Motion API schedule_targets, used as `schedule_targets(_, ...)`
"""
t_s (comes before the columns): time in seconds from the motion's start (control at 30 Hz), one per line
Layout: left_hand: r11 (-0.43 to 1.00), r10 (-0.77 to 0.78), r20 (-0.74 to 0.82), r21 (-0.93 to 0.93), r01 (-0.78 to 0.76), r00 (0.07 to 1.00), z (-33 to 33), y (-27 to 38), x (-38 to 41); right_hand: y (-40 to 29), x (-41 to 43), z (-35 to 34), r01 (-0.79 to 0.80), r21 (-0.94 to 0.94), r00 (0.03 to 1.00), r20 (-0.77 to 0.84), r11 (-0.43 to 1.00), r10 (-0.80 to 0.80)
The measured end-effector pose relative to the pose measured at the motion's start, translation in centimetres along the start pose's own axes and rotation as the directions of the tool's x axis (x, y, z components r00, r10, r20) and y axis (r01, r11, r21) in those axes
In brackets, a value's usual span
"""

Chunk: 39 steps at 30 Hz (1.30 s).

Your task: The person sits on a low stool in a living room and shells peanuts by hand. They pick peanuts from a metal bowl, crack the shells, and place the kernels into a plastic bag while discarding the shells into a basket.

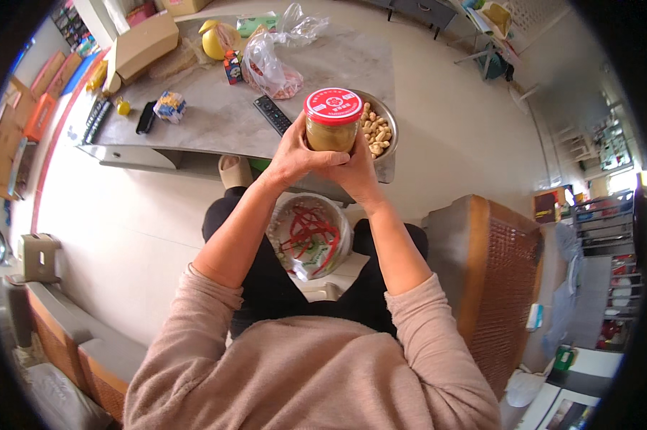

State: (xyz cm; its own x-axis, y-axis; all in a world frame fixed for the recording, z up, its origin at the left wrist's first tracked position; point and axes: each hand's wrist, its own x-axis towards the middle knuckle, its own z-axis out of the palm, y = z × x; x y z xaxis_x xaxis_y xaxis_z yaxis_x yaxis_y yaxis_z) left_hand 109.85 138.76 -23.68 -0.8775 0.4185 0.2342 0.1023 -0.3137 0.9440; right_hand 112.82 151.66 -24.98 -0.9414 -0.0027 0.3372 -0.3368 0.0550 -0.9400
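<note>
Both hands hold up a glass jar with a red and white metal lid, above the table's near right corner. What fills the jar looks yellowish brown. My left hand wraps its left side, thumb across the front. Around the lower right side goes my right hand, its fingers partly hidden behind the glass. Just right of the jar, a metal bowl of unshelled peanuts stands on the table, partly covered by the jar. A black remote control lies left of my left hand.
On the grey coffee table are a yellow pomelo, a clear plastic bag, a small patterned box and a cardboard box. Between my legs stands a lined waste bin holding red strips. A woven-backed chair is at right.
</note>
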Motion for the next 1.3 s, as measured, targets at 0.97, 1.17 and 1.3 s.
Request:
schedule_targets(0.97, 0.526, -0.313, 0.387, 0.831, -0.181, 0.867, 3.8, 11.8, 4.5, -1.5, -3.8, -4.5, 0.154, -0.335, 0.928, -0.273, 0.929, -0.252)
schedule_targets(1.17, 0.500, -0.312, 0.398, 0.841, -0.207, 0.863, 4.6, 11.4, 4.4, -1.0, -4.4, -4.9, 0.137, -0.388, 0.921, -0.289, 0.912, -0.261)
schedule_targets(1.3, 0.508, -0.328, 0.384, 0.842, -0.181, 0.863, 5.0, 11.0, 4.2, -0.8, -4.5, -4.9, 0.159, -0.411, 0.900, -0.314, 0.897, -0.303)
